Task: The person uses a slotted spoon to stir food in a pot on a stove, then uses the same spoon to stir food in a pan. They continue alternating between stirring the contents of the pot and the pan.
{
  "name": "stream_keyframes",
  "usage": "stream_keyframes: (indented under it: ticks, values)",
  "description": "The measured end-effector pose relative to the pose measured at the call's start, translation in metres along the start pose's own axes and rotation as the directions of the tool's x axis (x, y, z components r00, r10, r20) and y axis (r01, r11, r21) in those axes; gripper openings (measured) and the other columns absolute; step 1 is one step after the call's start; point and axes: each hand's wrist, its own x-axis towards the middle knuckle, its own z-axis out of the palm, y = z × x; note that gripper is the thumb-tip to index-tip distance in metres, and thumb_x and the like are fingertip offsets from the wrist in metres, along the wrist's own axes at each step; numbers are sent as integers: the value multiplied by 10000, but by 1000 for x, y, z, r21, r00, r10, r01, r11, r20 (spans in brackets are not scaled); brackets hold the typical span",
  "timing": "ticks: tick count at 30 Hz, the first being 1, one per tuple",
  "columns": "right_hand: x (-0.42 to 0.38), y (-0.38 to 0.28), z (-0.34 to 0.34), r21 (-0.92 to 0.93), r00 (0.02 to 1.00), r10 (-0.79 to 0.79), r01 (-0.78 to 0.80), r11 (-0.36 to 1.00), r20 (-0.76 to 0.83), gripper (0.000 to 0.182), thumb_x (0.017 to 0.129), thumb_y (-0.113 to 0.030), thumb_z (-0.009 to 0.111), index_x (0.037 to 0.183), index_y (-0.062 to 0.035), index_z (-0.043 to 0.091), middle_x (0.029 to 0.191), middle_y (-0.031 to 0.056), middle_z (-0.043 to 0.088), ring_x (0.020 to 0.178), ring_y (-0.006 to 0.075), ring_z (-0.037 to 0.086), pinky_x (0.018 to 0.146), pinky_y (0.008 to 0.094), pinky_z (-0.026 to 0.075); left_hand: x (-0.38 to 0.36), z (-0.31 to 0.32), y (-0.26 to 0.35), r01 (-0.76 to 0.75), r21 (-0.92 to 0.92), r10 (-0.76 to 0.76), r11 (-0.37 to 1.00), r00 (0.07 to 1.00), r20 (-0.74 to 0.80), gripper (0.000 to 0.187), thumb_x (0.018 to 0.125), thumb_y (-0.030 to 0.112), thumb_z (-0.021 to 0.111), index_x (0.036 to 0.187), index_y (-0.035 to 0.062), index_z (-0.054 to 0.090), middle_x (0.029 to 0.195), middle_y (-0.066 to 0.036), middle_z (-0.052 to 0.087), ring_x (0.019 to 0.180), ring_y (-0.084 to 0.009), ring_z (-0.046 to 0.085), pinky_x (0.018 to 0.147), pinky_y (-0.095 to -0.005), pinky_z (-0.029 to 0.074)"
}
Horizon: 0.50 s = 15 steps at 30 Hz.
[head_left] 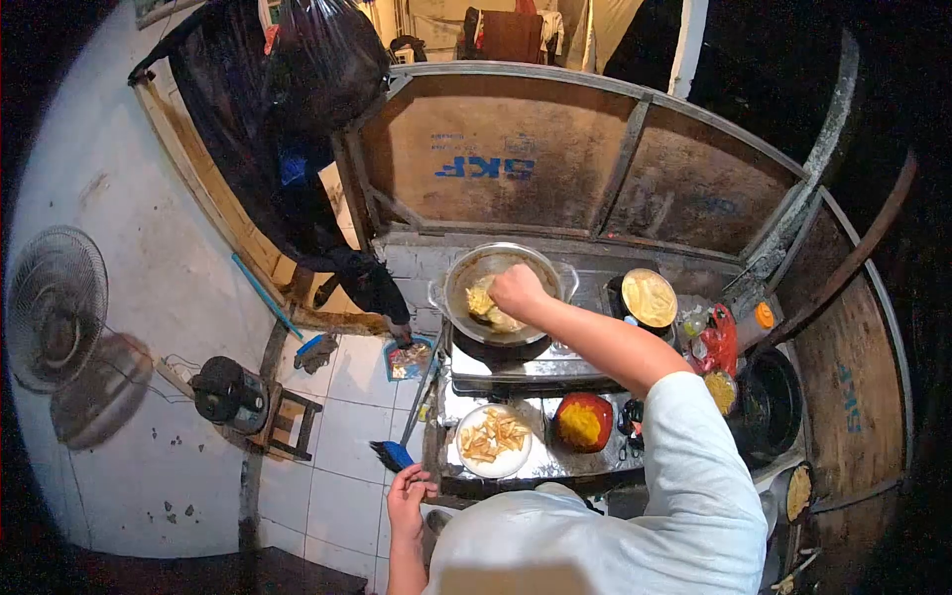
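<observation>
Over a wide metal pot with two side handles, my right hand is closed in a fist. What it grips, if anything, is hidden beneath it. Yellowish food shows inside the pot, left of the fist. Down at the counter's left edge, my left hand holds nothing, its fingers loosely bent and apart. A white plate of fried strips lies on the counter, up and to the right of that hand. Beside it sits a red dish with yellow-orange food.
A bowl of pale batter-like food stands right of the pot, near a red plastic bag and an orange-lidded jar. A blue broom and dustpan are left of the counter. A wooden panel rises behind.
</observation>
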Motion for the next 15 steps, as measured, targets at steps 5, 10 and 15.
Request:
stream_keyframes:
  ticks: [5, 10, 15]
  values:
    - [-19, 18, -5, -29, 998, 43, -41, 999, 43, 123, 722, -157, 594, 672, -140, 706, 704, 55, 679, 673, 215, 664, 526, 353, 473, -1, -4, -1, -11, -17, 11, 1000, 1000, -6, 329, 848, 36, 537, 1173, -8, 512, 996, -104, 575, 775, -155, 606, 678, -271, 502]
    - [-21, 13, -63, 1, 993, 115, -115, 993, 14, 127, 717, -153, 590, 660, -133, 702, 708, 66, 681, 664, 216, 666, 519, 346, 483, -1, -5, -6, -18, -32, 18, 999, 1000, 4, 327, 843, 21, 526, 1168, -9, 513, 1002, -112, 576, 777, -159, 610, 676, -269, 502]
    - [18, -12, -36, 51, 986, 109, -103, 993, -125, 135, 718, -165, 589, 634, -129, 689, 668, 90, 664, 645, 233, 665, 522, 362, 495, -4, -3, -8, -10, -37, 10, 999, 1000, 8, 337, 834, 17, 526, 1170, -12, 509, 1003, -113, 573, 774, -166, 612, 673, -273, 509]
